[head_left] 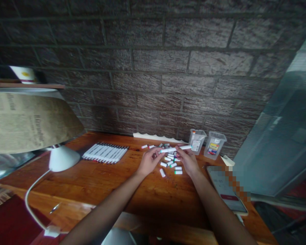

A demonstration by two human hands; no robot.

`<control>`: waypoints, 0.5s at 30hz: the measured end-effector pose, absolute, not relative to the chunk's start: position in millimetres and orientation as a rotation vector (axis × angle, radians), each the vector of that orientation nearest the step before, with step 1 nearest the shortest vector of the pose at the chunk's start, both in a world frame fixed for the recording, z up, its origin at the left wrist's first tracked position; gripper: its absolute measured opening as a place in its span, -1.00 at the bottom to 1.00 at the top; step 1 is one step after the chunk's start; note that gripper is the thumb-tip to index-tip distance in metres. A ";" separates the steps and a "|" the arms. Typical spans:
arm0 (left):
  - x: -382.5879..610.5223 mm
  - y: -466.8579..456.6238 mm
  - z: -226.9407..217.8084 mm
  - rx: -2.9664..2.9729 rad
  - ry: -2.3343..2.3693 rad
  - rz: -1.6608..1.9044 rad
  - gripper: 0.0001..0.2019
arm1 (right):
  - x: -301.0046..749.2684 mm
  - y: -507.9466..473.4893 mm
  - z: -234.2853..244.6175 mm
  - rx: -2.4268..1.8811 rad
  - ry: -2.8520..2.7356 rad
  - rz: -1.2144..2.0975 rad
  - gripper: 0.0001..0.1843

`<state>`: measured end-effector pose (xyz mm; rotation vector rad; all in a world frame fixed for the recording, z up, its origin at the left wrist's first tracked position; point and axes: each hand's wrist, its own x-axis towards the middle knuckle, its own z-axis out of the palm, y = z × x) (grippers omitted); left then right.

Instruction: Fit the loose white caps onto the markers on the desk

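Note:
Above the wooden table, a white marker [171,149] with teal at its ends lies nearly level between my two hands. My left hand [151,160] pinches it near its left end. Further along to the right, the fingers of my right hand [188,160] close around the same marker, and its right end sticks out past them. Beneath and between the hands lie several loose white marker caps [178,172] with coloured ends, some green, some red. Part of this scatter is hidden behind the fingers and the marker.
To the left, several white markers [105,153] lie side by side near a lamp [63,158]. Two clear plastic containers [214,146] stand at the back right; the left one [197,136] has something orange inside. A tablet [226,190] lies right of my right forearm. A brick wall rises behind.

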<state>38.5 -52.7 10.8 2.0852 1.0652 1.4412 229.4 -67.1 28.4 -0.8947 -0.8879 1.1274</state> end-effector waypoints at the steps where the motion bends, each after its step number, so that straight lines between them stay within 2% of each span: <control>1: 38.3 -52.7 11.2 2.086 1.059 1.444 -0.71 | 230.0 -66.4 27.4 -0.892 -0.889 1.127 -0.53; 15: 36.3 -51.6 11.0 2.145 1.060 1.541 -0.80 | 229.3 -66.1 25.6 -0.940 -0.864 1.155 -0.55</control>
